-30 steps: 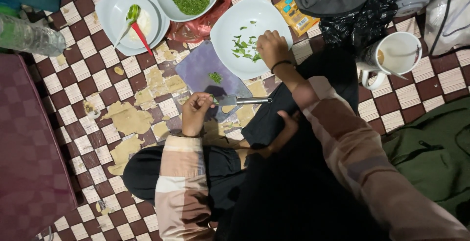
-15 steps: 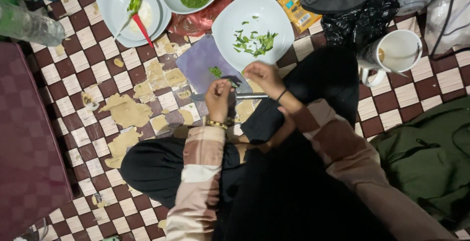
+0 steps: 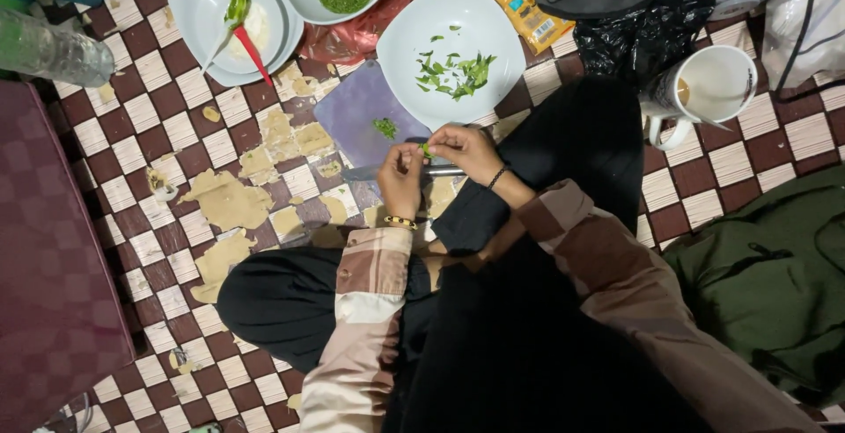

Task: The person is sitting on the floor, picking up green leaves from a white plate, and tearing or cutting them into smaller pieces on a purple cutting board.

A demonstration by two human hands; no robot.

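left hand and right hand together, fingertips pinched, forearms bent inward

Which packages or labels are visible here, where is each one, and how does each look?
Snack packet: on the floor above the white plate, flat rectangle, orange-yellow with blue patches.
Plastic bottle: lying at the left edge, clear with a green label.
Black plastic bag: top right, crumpled, glossy, beside the white mug.

A small green leafy sprig is pinched between the fingertips of the left hand and the right hand, held just above a knife with a silvery blade lying flat across the lower edge of a purple cutting board on the checkered floor.
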